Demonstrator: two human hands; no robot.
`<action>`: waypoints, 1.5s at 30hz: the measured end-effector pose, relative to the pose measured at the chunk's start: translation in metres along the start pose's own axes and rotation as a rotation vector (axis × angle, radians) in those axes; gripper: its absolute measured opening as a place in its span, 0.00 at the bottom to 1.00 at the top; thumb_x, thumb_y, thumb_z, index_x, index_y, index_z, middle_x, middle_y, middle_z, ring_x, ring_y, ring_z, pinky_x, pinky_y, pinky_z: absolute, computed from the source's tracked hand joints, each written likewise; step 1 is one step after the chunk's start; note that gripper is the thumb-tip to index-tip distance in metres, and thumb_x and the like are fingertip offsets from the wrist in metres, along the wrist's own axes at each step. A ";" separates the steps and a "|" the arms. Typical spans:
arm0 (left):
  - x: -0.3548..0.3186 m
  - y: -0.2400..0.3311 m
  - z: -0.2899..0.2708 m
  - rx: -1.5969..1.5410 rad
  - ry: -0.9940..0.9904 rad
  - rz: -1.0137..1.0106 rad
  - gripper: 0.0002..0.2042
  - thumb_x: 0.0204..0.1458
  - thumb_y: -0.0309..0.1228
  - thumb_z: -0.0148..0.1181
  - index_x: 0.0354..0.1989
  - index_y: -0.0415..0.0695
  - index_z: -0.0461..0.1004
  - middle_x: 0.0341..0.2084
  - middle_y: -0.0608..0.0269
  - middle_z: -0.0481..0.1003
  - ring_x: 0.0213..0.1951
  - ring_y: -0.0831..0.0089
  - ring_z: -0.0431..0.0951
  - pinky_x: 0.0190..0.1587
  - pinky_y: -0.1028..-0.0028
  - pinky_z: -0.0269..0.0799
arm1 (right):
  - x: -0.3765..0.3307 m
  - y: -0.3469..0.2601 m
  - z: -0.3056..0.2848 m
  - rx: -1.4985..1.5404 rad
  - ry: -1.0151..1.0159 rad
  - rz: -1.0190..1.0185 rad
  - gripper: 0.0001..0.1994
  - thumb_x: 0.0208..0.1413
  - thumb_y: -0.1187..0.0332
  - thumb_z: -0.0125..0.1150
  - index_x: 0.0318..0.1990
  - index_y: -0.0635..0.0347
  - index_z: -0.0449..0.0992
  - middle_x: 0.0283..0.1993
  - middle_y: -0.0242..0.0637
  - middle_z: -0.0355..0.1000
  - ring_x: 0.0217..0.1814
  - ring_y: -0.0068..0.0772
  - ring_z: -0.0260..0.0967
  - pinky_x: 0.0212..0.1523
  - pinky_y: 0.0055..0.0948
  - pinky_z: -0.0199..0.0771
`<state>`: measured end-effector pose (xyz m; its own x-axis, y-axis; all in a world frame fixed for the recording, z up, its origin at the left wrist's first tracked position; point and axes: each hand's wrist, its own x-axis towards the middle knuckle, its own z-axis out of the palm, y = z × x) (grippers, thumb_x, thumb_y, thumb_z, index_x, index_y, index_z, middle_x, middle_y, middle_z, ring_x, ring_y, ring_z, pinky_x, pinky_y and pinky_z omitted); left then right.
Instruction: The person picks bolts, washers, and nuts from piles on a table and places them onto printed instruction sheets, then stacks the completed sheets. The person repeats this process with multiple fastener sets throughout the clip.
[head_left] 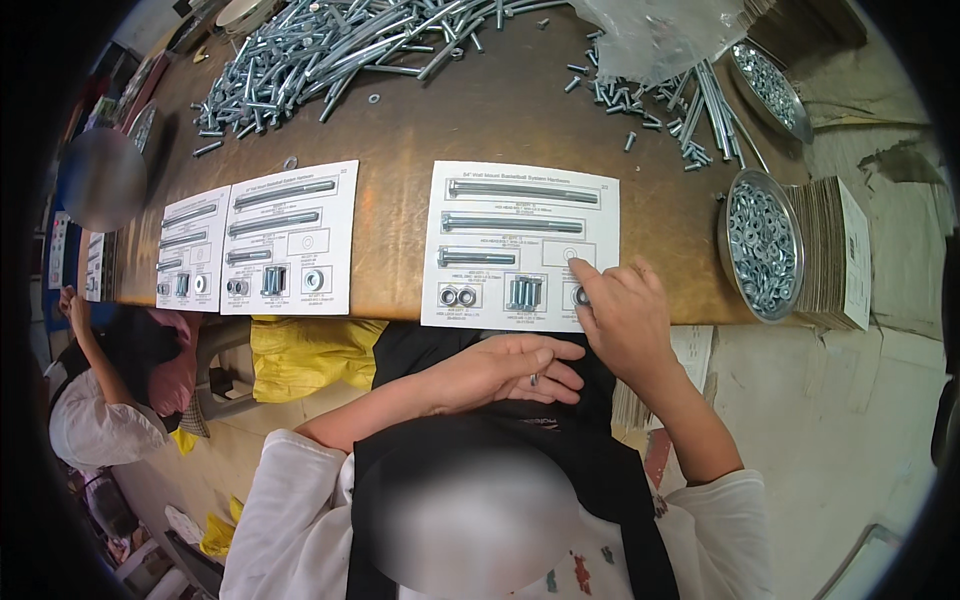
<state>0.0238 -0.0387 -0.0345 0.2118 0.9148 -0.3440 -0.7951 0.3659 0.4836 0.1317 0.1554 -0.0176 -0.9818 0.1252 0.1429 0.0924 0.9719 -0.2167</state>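
Note:
A white printed card [610,190] lies at the table edge in front of me. It bears long bolts, a pair of nuts [457,296] and a cluster of short bolts [525,292]. My right hand [632,315] is over its right side, index finger stretched onto the card beside a printed ring outline. A round metal washer [581,295] shows partly behind that hand. Below the card's edge, my left hand [505,370] is turned palm up with fingers extended. A small metal piece [533,379] shows at its fingers; whether it is a ring or loose hardware I cannot tell.
Two similar cards [343,235] lie to the left. Bolts [330,50] pile up at the back. A bowl of washers [760,245] stands right, beside stacked cards [835,250]; another metal bowl [770,90] sits behind. Plastic bag [665,35] covers more bolts. A person [105,400] works at far left.

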 end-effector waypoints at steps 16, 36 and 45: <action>0.043 0.026 0.038 -0.067 0.071 0.436 0.28 0.70 0.45 0.42 0.71 0.41 0.51 0.53 0.55 0.71 0.53 0.73 0.74 0.55 0.72 0.70 | -0.008 0.001 -0.046 0.167 0.451 0.036 0.09 0.46 0.81 0.61 0.37 0.62 0.75 0.46 0.45 0.77 0.51 0.47 0.74 0.62 0.48 0.66; -0.153 -0.057 -0.111 -0.053 1.457 0.872 0.17 0.62 0.48 0.57 0.32 0.45 0.72 0.24 0.68 0.76 0.24 0.81 0.77 0.26 0.82 0.66 | 0.180 -0.131 0.071 0.246 -0.198 -0.405 0.50 0.41 0.53 0.75 0.70 0.65 0.56 0.67 0.56 0.62 0.73 0.56 0.51 0.71 0.58 0.46; -0.178 -0.051 -0.126 -0.052 1.445 0.922 0.12 0.59 0.39 0.64 0.31 0.44 0.73 0.22 0.70 0.75 0.23 0.83 0.75 0.26 0.83 0.68 | 0.190 -0.157 0.082 0.246 -0.211 -0.387 0.52 0.39 0.51 0.77 0.69 0.66 0.56 0.67 0.54 0.62 0.72 0.58 0.53 0.70 0.61 0.45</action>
<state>-0.0447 -0.2416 -0.0990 -0.9145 -0.0921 -0.3939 -0.3729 -0.1855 0.9091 -0.0827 0.0099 -0.0351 -0.9508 -0.3030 0.0651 -0.3022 0.8601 -0.4109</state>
